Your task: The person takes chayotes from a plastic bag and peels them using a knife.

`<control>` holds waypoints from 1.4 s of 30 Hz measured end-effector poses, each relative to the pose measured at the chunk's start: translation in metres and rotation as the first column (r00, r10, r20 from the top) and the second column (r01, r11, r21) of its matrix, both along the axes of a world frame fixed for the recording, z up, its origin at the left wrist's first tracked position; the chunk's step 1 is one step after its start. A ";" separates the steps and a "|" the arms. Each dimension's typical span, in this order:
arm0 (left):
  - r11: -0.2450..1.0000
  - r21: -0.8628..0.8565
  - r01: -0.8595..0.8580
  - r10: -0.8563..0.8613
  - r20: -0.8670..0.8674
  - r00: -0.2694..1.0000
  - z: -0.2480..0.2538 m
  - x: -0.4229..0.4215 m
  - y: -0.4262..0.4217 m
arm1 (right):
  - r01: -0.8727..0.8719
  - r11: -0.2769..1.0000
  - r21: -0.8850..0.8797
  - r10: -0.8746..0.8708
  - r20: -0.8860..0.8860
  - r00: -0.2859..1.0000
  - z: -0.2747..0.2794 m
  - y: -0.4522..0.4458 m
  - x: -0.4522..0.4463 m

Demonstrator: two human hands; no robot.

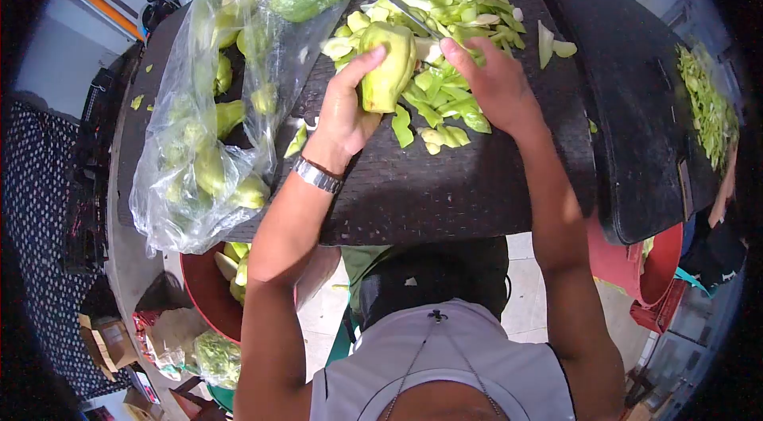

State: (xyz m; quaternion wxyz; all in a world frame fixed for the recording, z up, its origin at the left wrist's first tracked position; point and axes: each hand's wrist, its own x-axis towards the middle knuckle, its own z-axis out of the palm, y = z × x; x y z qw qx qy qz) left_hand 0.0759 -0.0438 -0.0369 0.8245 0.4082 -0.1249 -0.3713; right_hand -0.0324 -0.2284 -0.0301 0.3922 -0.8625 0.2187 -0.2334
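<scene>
My left hand [347, 107] is wrapped around a peeled, pale green chayote [387, 63], holding it above the dark tabletop. A knife [401, 6] is gripped in my right hand [497, 87], just right of the chayote. Its long blade points up and to the left, behind the chayote; most of the handle is hidden by my fingers. Beneath and beyond both hands lies a heap of green peelings [453, 16]. To the left, a clear plastic bag [187, 107] holds several chayotes, and a darker green unpeeled chayote [311, 0] lies at its upper right corner.
The dark woven-pattern table [413, 191] fills the middle. Beside it on the right stands another black surface [612, 79], with a bag of shredded greens [707, 103] past it. Below are a red tub [208, 298] with pale green pieces and another red container [660, 270].
</scene>
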 end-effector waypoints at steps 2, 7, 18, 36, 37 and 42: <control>0.996 -0.074 0.039 -0.045 -0.084 0.995 0.001 0.002 0.002 | 0.053 0.995 -0.085 -0.052 0.014 0.999 -0.004 0.001 0.000; 0.991 -0.100 0.094 -0.107 -0.141 0.984 -0.001 0.011 0.014 | -0.221 0.974 -0.044 0.221 -0.011 0.975 0.014 0.015 -0.006; 0.987 -0.160 0.002 -0.030 -0.175 0.984 -0.019 0.025 0.015 | -0.388 0.781 -0.488 0.481 0.075 0.873 -0.003 0.059 -0.008; 0.988 -0.147 -0.036 0.010 -0.170 0.985 -0.009 0.010 0.007 | -0.362 0.812 -0.457 0.431 0.051 0.901 -0.001 0.047 -0.005; 0.989 -0.140 -0.050 0.029 -0.151 0.988 -0.005 0.008 0.007 | -0.367 0.822 -0.436 0.422 0.031 0.906 0.000 0.043 -0.004; 0.985 -0.159 -0.073 0.053 -0.130 0.990 -0.005 0.006 0.007 | -0.239 0.836 -0.494 0.304 0.055 0.951 0.002 0.023 -0.003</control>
